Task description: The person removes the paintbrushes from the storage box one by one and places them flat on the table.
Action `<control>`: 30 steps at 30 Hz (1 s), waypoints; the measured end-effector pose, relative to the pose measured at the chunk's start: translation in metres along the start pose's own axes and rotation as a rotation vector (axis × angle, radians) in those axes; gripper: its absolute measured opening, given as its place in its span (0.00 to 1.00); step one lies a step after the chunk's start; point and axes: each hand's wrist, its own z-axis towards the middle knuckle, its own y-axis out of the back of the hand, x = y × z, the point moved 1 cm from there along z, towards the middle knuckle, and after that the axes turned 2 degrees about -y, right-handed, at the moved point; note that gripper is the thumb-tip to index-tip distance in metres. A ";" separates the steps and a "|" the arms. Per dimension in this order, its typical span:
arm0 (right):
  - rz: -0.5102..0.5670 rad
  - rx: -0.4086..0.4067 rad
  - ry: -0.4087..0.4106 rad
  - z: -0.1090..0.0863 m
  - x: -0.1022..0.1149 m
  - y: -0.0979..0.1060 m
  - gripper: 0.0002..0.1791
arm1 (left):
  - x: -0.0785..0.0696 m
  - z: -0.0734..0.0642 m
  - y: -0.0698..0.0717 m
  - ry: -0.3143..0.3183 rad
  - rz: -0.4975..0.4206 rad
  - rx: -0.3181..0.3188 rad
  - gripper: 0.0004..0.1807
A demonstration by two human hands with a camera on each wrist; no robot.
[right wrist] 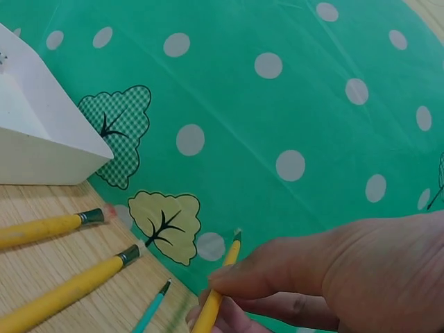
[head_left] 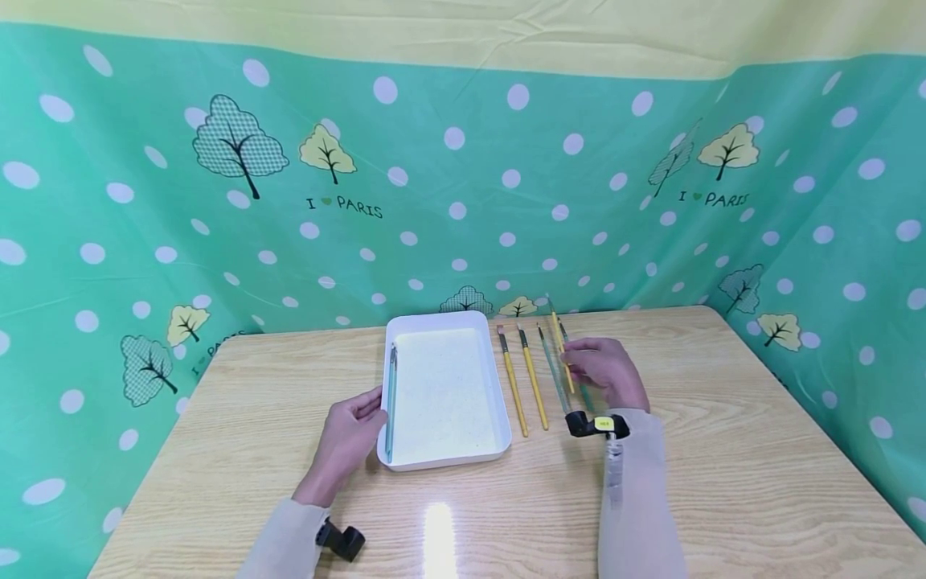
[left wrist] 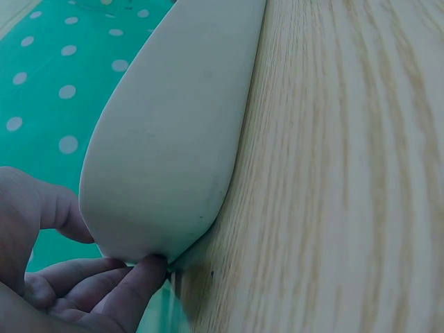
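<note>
My left hand grips the left wall of a white rectangular tray, its thumb at the rim and fingertips low on the outside, as the left wrist view shows. Inside the tray a teal paintbrush lies along the left side. To the tray's right, my right hand pinches a yellow-handled paintbrush between thumb and fingers, bristle end pointing away. Under and beside that hand lie teal paintbrushes, one partly hidden by it.
Two yellow-handled paintbrushes lie between the tray and my right hand. The wooden table ends at the back against a green dotted curtain, which also hangs at both sides.
</note>
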 end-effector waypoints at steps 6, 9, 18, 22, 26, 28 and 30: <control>-0.002 -0.027 -0.006 0.000 -0.004 0.005 0.24 | -0.001 0.001 0.000 0.003 -0.007 0.004 0.29; -0.012 -0.048 -0.004 0.000 -0.005 0.007 0.23 | -0.002 0.000 0.000 0.004 -0.011 0.002 0.29; -0.051 -0.113 -0.022 0.001 -0.011 0.014 0.20 | -0.002 -0.001 0.000 0.007 -0.016 -0.003 0.28; -0.050 -0.126 -0.022 0.001 -0.015 0.017 0.21 | -0.003 -0.002 0.001 0.006 -0.016 -0.003 0.28; -0.056 -0.133 -0.019 0.000 -0.018 0.020 0.20 | -0.003 -0.002 0.001 0.006 -0.018 -0.003 0.28; -0.057 -0.137 -0.017 0.000 -0.019 0.021 0.20 | -0.003 -0.002 0.001 0.008 -0.019 -0.004 0.28; -0.055 -0.140 -0.018 0.000 -0.020 0.022 0.21 | -0.002 -0.001 0.001 0.008 -0.018 -0.003 0.28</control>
